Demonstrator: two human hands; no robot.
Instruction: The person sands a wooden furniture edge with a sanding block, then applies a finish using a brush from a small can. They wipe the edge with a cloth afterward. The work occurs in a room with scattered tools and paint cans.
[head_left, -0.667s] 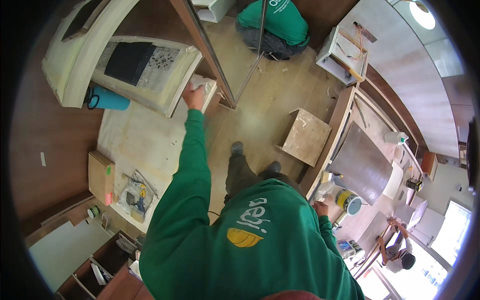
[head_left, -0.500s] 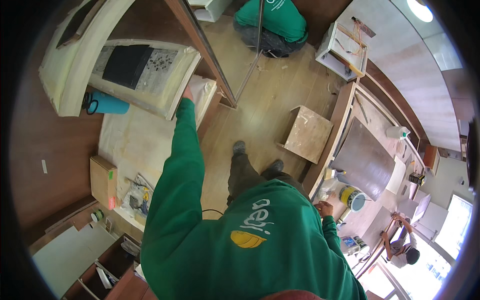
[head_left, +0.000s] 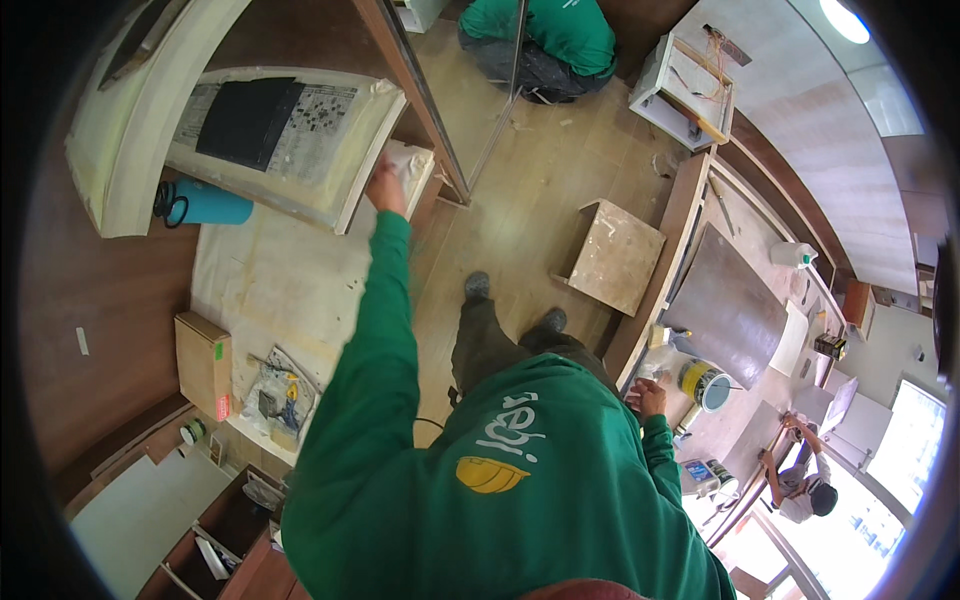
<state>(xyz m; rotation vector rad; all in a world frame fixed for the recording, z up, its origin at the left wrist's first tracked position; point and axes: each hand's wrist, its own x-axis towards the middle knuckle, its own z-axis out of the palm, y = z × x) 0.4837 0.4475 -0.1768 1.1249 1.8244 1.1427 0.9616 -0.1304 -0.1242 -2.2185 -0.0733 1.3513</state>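
My left hand [head_left: 387, 187], blurred, reaches to the right edge of a cream padded board [head_left: 330, 140] that carries a black sheet [head_left: 250, 120] and printed paper, near the white cloth-covered ledge [head_left: 270, 290] below. A turquoise bottle [head_left: 217, 200] lies under the board. Whether those fingers grip anything is unclear. At the right, my right hand [head_left: 648, 398] has curled fingers around something I cannot make out, beside a paint can [head_left: 705, 383] on the cluttered bench [head_left: 760, 410].
A wooden stool [head_left: 615, 255] stands on the floor. A cardboard box [head_left: 200, 360] and bagged tools [head_left: 275, 395] sit at left. A co-worker [head_left: 535, 40] crouches behind a metal-framed glass panel; another [head_left: 800, 480] works at far right. An open white box with wires [head_left: 680, 95] stands at top right.
My left hand dipped partly out of sight under the board's edge, then came back into view, blurred. My right hand has shifted slightly upward.
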